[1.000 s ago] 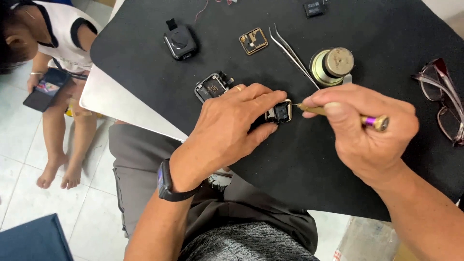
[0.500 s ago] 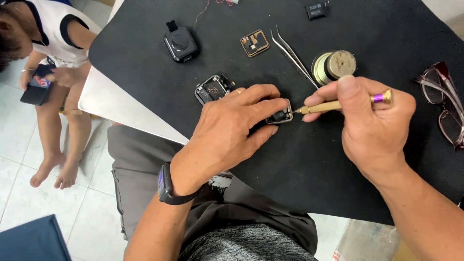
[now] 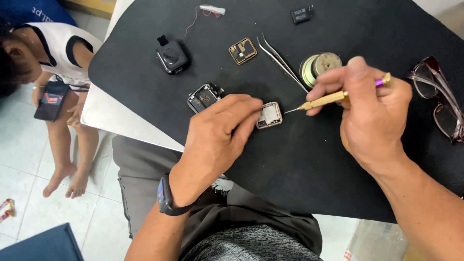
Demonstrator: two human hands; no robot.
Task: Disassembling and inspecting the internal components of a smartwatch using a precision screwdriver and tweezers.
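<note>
Small open watch case [image 3: 269, 115], judged light, rigid, fragile inside, pinned at edge by left hand [image 3: 215, 140] grip; right hand [image 3: 369, 113] clenched on brass screwdriver [image 3: 333, 98], tip just beside case.

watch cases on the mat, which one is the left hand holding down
The silver-rimmed square case under the left hand's fingertips, beside the screwdriver tip. The dark open case and black module lie untouched farther off.
</note>
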